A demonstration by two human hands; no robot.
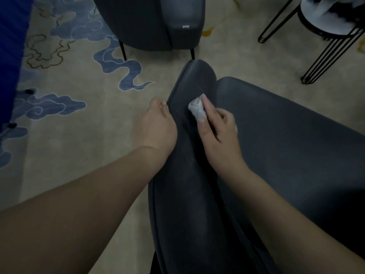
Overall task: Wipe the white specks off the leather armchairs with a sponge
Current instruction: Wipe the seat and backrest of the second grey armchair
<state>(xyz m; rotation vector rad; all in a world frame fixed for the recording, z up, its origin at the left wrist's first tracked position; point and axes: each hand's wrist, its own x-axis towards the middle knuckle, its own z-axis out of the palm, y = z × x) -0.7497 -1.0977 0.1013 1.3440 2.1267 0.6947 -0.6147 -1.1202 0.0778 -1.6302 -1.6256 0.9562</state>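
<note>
A dark leather armchair (286, 139) fills the lower right, its long armrest (189, 194) running from the bottom edge up to the middle. Faint white specks and streaks show along the armrest's top. My right hand (219, 135) pinches a small whitish sponge (197, 108) and presses it onto the armrest near its far end. My left hand (158, 125) rests against the armrest's left outer side, thumb on the edge, fingers hidden behind it.
A second dark armchair (150, 22) on thin black legs stands at the top centre. A round side table (325, 24) with black wire legs is at the top right. Beige carpet (83, 135) with blue cloud patterns covers the floor; a blue surface (9, 46) borders the left.
</note>
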